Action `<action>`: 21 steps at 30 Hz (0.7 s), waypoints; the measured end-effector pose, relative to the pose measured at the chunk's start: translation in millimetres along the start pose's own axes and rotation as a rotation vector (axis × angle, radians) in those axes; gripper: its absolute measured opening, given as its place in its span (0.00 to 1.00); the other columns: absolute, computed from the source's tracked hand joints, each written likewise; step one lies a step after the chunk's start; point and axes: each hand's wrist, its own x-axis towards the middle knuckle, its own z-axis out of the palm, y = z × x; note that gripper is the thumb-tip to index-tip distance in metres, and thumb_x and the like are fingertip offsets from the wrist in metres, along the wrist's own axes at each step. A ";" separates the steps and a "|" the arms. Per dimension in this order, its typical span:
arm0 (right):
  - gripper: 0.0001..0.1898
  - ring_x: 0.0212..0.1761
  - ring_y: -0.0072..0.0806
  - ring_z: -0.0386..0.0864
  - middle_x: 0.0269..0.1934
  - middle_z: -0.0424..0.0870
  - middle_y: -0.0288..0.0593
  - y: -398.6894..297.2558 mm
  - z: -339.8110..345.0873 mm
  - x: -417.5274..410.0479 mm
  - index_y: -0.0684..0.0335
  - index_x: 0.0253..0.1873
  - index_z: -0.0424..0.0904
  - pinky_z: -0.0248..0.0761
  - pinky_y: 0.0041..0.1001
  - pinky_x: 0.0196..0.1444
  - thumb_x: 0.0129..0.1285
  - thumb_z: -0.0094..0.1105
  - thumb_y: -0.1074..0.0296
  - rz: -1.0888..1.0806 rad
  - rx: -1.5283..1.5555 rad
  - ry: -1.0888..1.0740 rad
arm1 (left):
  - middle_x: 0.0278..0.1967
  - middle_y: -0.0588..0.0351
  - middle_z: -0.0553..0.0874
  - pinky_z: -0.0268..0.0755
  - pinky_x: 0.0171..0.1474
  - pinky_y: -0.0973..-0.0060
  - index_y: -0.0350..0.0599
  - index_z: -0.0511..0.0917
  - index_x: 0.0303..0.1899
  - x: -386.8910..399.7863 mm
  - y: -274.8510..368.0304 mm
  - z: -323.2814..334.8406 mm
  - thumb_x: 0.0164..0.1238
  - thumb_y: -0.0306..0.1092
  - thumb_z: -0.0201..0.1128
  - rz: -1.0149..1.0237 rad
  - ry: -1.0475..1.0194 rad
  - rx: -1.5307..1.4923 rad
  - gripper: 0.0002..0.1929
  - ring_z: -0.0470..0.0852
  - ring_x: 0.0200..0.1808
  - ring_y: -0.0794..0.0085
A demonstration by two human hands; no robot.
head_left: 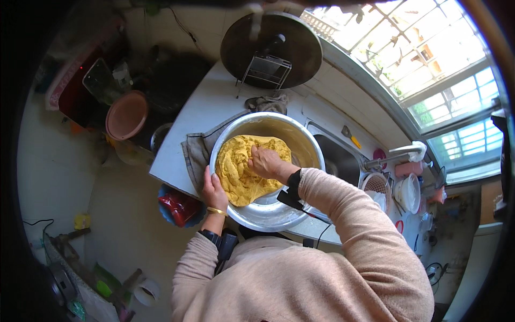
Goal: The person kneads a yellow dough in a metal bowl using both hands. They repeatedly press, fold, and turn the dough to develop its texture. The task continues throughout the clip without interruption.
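A large metal basin (pixel 267 223) stands at the counter's edge with a big mass of yellow dough (pixel 237 173) in it. My left hand (pixel 215 193) grips the basin's left rim, thumb on the inner side near the dough. Pressed into the top of the dough is my right hand (pixel 266 162), its fingers curled and partly sunk or hidden in it. Smears of dough mark the basin's inner wall. A grey cloth (pixel 196 155) lies between the basin and the counter, at the left.
Right of the basin is a sink (pixel 338 157) with a faucet (pixel 374 163); a yellow-handled scraper (pixel 351 137) lies behind it. A crumpled rag (pixel 268 104) and a wire rack (pixel 268 68) are beyond the basin. A blue basin (pixel 164 212) holding something red sits lower left.
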 end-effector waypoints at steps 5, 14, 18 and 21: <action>0.16 0.38 0.47 0.82 0.34 0.83 0.55 22.7 19.2 36.0 0.67 0.40 0.78 0.75 0.40 0.40 0.62 0.49 0.58 -0.040 -0.195 -0.124 | 0.56 0.38 0.77 0.68 0.58 0.67 0.32 0.67 0.61 0.4 -2.0 0.5 0.74 0.34 0.47 -0.006 -0.021 -0.021 0.20 0.77 0.56 0.53; 0.30 0.60 0.53 0.70 0.58 0.72 0.62 23.2 -2.3 16.3 0.63 0.65 0.65 0.64 0.38 0.62 0.59 0.53 0.55 0.147 0.363 -0.042 | 0.52 0.40 0.80 0.71 0.54 0.67 0.36 0.68 0.61 1.4 -5.8 -1.4 0.74 0.35 0.48 0.096 0.015 0.054 0.20 0.80 0.51 0.55; 0.27 0.62 0.42 0.72 0.56 0.76 0.57 74.8 -33.5 -48.4 0.67 0.62 0.69 0.62 0.33 0.65 0.60 0.55 0.59 0.252 0.628 0.197 | 0.52 0.39 0.80 0.71 0.54 0.67 0.35 0.68 0.61 3.1 -9.0 0.1 0.73 0.36 0.48 0.088 0.011 0.038 0.20 0.80 0.52 0.54; 0.25 0.55 0.44 0.75 0.51 0.79 0.56 103.1 -23.4 -50.1 0.67 0.54 0.75 0.67 0.36 0.57 0.66 0.45 0.50 0.632 0.882 0.111 | 0.51 0.39 0.80 0.71 0.54 0.67 0.35 0.68 0.61 0.6 -8.8 -0.9 0.73 0.35 0.48 0.084 -0.011 0.041 0.20 0.80 0.51 0.53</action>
